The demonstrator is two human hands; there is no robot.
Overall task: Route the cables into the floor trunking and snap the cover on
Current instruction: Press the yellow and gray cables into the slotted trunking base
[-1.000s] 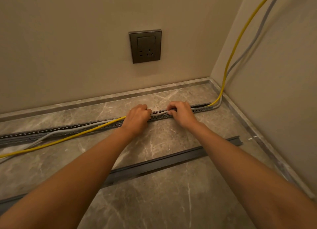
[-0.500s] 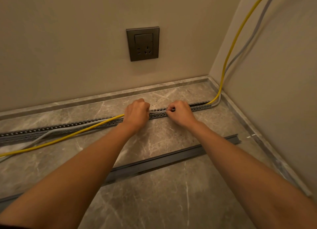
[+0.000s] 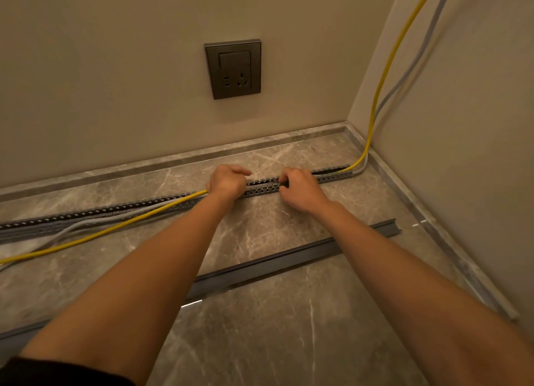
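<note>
A grey slotted floor trunking [image 3: 261, 186] runs along the floor parallel to the back wall. A yellow cable [image 3: 384, 67] and a grey cable [image 3: 404, 76] come down the right wall and enter the trunking at its right end. To the left of my hands both lie loose on the floor in front of the trunking. My left hand [image 3: 226, 183] is closed on the cables at the trunking. A short way to its right, my right hand [image 3: 300, 189] pinches the cables at the trunking's top. The long grey cover [image 3: 289, 262] lies on the floor nearer me.
A dark wall socket [image 3: 233, 69] sits on the back wall above my hands. A stone skirting [image 3: 173, 163] edges the marble floor along both walls, which meet in a corner at the right.
Both hands have shifted slightly left along the trunking. Between them the cables have gone from lying over the slots to sitting down inside the channel.
</note>
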